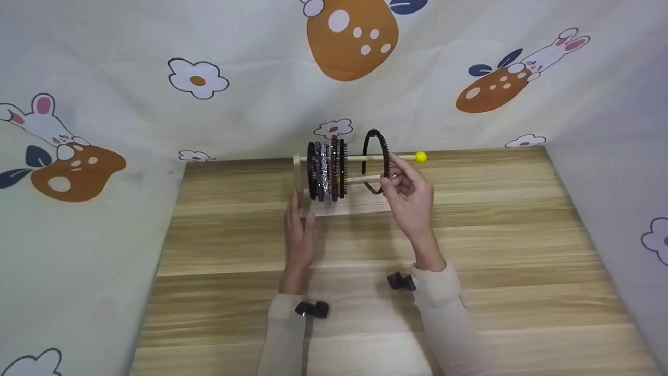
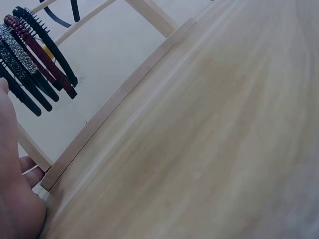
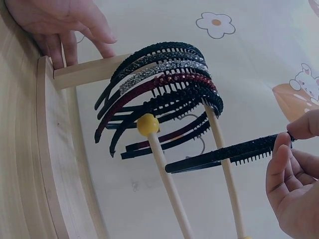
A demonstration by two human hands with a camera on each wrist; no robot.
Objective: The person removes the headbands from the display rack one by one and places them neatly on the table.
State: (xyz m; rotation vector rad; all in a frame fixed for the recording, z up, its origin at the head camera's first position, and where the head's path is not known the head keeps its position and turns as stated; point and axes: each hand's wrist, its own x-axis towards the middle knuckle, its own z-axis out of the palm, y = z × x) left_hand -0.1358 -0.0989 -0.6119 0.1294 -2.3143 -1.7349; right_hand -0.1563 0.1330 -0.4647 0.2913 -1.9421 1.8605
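In the head view my right hand point(image 1: 412, 201) pinches a black toothed headband point(image 1: 386, 149) between thumb and fingers. This headband stands apart from a row on the wooden rack and crosses its pale rods; the right wrist view shows it side-on. Several headbands hang bunched at the rack's left, among them a silver glittery one point(image 3: 167, 68) and a dark red one point(image 3: 132, 89). My left hand point(image 1: 300, 237) has its fingers extended against the rack's left upright point(image 3: 89, 71). Part of that hand lies outside the left wrist view.
A yellow ball point(image 1: 420, 157) caps a rod's right end. The rack's wooden base point(image 2: 114, 102) rests on the wood-grained table point(image 1: 235, 313). Directly behind hangs a pale printed cloth point(image 1: 250, 120), with cloth walls at both sides. Dark wrist devices point(image 1: 313, 309) sit at both sleeves.
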